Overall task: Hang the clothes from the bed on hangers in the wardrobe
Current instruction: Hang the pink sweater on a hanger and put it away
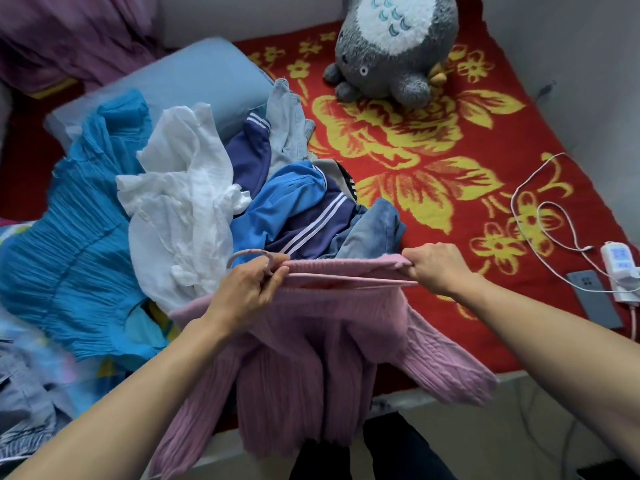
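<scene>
While a heap of unsorted clothes is lying just behind it on the bed (450, 188), a person is holding a pink knitted sweater (311, 358) stretched between both hands at the mattress's near edge. The left hand (242, 289) is gripping a pink hanger (346, 279) just below its hook, fingers curled round the plastic and the sweater's top edge together. The right hand (436, 268) is pinching the knit in a closed fist at the hanger's other end. The sweater's body and one sleeve are hanging down over the bed's edge, hiding part of the person's dark trousers.

Crowding the space behind the left hand are a white blouse (180, 202), a pleated blue dress (69, 254), a blue and navy track jacket (294, 209) and a piece of denim (374, 230), the blouse nearly touching the hanger's hook. A blue pillow (207, 74) is lying beyond the heap. On the red and yellow flowered blanket, a grey plush toy (394, 46) is sitting well apart at the far side, while a phone (595, 299), a white controller (620, 261) and a looping white cable (540, 209) are lying to the right.
</scene>
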Demonstrator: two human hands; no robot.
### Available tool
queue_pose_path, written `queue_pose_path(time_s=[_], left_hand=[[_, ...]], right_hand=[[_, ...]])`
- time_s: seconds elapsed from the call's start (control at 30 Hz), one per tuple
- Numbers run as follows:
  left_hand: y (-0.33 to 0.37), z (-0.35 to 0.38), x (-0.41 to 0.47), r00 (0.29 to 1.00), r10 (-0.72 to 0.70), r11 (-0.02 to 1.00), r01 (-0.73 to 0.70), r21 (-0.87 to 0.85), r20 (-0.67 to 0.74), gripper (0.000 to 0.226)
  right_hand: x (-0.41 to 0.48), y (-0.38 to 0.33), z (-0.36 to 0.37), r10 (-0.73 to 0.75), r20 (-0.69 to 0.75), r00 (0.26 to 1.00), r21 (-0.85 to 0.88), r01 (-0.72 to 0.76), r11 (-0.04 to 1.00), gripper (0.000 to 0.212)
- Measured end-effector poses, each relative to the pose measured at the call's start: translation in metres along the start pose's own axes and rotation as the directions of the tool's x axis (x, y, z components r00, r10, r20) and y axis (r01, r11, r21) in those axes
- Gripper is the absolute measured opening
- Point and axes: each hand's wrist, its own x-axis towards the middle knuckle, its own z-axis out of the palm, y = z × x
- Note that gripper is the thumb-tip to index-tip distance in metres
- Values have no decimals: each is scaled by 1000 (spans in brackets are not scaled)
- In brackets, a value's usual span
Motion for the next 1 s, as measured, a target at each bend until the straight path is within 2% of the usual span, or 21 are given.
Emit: queue_pose_path(time_s=[0.1, 0.2, 0.33, 0.47, 0.5, 0.53, 0.57, 0.63, 0.67, 0.73, 0.8, 0.9, 1.0], left_hand=[[-3, -4, 8, 999, 18, 1000, -18, 4, -38, 49], [-6, 1, 6, 995, 69, 992, -61, 111, -70, 49], [-2, 16, -6, 993, 114, 957, -112, 266, 7, 34], [2, 21, 4, 999, -14, 982, 23, 186, -49, 35], [4, 20, 8, 998, -40, 987, 46, 157, -40, 39], [7, 17, 10, 999, -44, 991, 48, 122, -30, 42], [10, 14, 12, 999, -41, 996, 43, 80, -27, 44], [19, 8, 13, 1000, -20, 1000, 20, -8, -21, 37], [24, 6, 13, 1000, -2, 999, 1, -50, -6, 26], [32, 3, 11, 998, 46, 995, -42, -86, 39, 9], [34, -1, 7, 997, 45, 992, -36, -119, 67, 18], [21, -10, 2, 997, -38, 994, 45, -99, 70, 19], [-6, -23, -3, 994, -107, 992, 108, -59, 12, 31]], right_hand=[[-14, 16, -3, 49, -36, 998, 26, -48, 999, 53], [-23, 16, -7, 81, -18, 997, 61, -80, 995, 42], [-23, -2, -38, 111, -24, 994, 152, -106, 983, 43], [-30, -43, -55, -32, 66, 997, 249, 14, 968, 38], [-33, -51, -56, -46, 50, 998, 248, 33, 968, 35], [-35, -56, -56, -46, -46, 998, 243, 56, 968, 31], [-35, -61, -56, -46, -217, 975, 225, 96, 970, 28], [-32, -76, -53, -66, -495, 867, 198, 186, 962, 23], [-29, -86, -53, -95, -564, 820, 193, 243, 951, 20], [-22, -106, -50, -159, -614, 774, 194, 342, 919, 16], [-15, -118, -47, -214, -595, 774, 188, 394, 900, 23], [-8, -112, -45, -286, -531, 797, 139, 415, 899, 30], [-6, -79, -41, -216, -445, 869, 182, 324, 928, 36]])
